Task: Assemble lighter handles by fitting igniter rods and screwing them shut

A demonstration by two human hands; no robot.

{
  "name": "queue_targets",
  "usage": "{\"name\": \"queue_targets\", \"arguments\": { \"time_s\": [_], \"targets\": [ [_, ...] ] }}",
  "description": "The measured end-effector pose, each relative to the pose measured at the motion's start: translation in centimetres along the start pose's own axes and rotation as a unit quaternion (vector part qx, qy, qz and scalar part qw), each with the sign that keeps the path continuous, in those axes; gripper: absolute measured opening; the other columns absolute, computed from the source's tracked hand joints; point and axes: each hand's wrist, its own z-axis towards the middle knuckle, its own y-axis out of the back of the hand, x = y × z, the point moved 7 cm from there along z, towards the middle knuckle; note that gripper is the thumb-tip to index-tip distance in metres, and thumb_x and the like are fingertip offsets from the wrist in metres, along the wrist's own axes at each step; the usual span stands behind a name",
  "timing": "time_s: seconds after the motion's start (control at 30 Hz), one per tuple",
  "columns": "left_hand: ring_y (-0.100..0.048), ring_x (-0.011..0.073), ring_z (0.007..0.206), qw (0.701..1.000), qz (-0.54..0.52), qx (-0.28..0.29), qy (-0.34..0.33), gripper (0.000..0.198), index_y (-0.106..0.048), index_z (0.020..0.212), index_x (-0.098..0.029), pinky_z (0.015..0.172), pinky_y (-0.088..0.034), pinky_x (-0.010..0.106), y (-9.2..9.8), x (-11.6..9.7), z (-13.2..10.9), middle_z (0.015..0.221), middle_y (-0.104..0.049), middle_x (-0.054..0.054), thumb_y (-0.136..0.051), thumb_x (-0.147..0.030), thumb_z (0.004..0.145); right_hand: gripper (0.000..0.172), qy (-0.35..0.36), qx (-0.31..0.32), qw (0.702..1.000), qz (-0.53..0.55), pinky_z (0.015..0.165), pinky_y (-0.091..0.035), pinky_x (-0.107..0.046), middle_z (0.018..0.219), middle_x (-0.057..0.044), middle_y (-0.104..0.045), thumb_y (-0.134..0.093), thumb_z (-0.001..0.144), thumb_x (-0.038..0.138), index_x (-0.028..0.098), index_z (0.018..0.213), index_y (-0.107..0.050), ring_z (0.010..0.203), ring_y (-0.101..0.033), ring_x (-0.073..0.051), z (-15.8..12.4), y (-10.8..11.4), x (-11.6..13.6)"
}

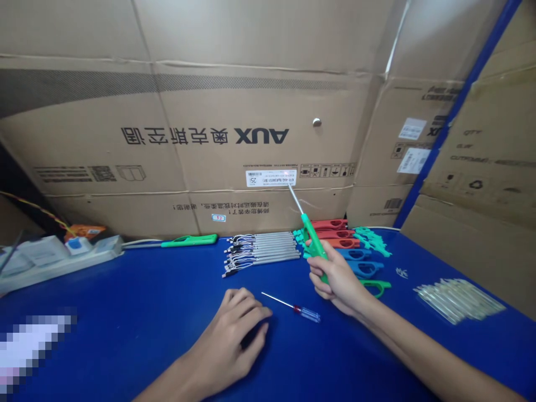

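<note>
The right hand [341,282] is gripping a green-handled screwdriver [313,237], fingers wrapped closed around the handle, and is holding it up at a tilt with its metal shaft pointing away toward a cardboard carton [209,134] printed with AUX. The tip is touching no part that can be seen. The left hand [228,346] is resting palm down on the blue counter [104,335], fingers loosely curled and holding nothing. Just beside it, a small screwdriver with a clear blue handle [307,314] is lying on the counter, not being touched. Directly behind the raised right hand, red plastic handle pieces [330,234] are lying side by side, with blue plastic handle pieces [362,268] and a green plastic handle piece [377,286] nearby, and small teal plastic parts [371,241] are heaped beyond them. To the left, a row of metal tubes with wire ends [259,251] is lying in a neat batch, and a long green plastic tool [188,240] is resting farther along. To the right, a bundle of clear slender tubes [458,300] is lying apart. A power strip [62,257] is sitting at the far left of the counter.
</note>
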Motion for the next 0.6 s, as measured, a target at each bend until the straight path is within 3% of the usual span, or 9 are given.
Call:
{"name": "queue_targets", "arguments": {
  "time_s": [0.3, 0.47, 0.53, 0.6],
  "targets": [
    [-0.058, 0.0201, 0.087, 1.0, -0.009, -0.016, 0.0, 0.02, -0.063, 0.106, -0.023, 0.082, -0.044, 0.038, 0.2, 0.0, -0.1, 0.09, -0.068, 0.003, -0.05, -0.014, 0.094, 0.049, 0.013, 0.008, 1.0, -0.023, 0.033, -0.014, -0.015, 0.055, 0.015, -0.034, -0.06, 0.073, 0.035, 0.03, 0.118, -0.04, 0.035, -0.02, -0.004, 0.0, 0.0, 0.3],
    [-0.057, 0.0206, 0.092, 0.998, 0.018, -0.055, -0.008, 0.026, -0.056, 0.116, -0.02, 0.084, -0.046, 0.036, 0.8, 0.1, -0.2, 0.099, -0.066, 0.006, -0.052, -0.011, 0.092, 0.063, -0.061, 0.097, 0.988, -0.102, 0.032, -0.02, -0.017, 0.041, 0.016, -0.034, -0.063, 0.075, 0.027, 0.023, 0.135, -0.044, 0.031, -0.023, -0.007, -0.6, -0.7, -1.7],
    [-0.055, 0.0219, 0.098, 0.995, 0.048, -0.089, -0.012, 0.029, -0.054, 0.121, -0.018, 0.087, -0.046, 0.037, 1.4, 0.1, -0.3, 0.107, -0.064, 0.009, -0.053, -0.011, 0.092, 0.06, -0.057, 0.118, 0.981, -0.146, 0.035, -0.027, -0.018, 0.043, 0.012, -0.045, -0.065, 0.075, 0.022, 0.022, 0.134, -0.052, 0.032, -0.032, -0.008, -1.0, -0.9, -2.0],
    [-0.053, 0.0243, 0.106, 0.989, 0.09, -0.114, -0.02, 0.034, -0.053, 0.125, -0.016, 0.09, -0.045, 0.039, 1.9, 0.0, -0.2, 0.115, -0.062, 0.012, -0.055, -0.011, 0.092, 0.056, 0.009, 0.138, 0.965, -0.224, 0.047, -0.044, -0.022, 0.068, 0.002, -0.068, -0.067, 0.075, 0.02, 0.023, 0.13, -0.06, 0.05, -0.056, -0.013, -1.4, -1.3, -1.5]
  ]
}}
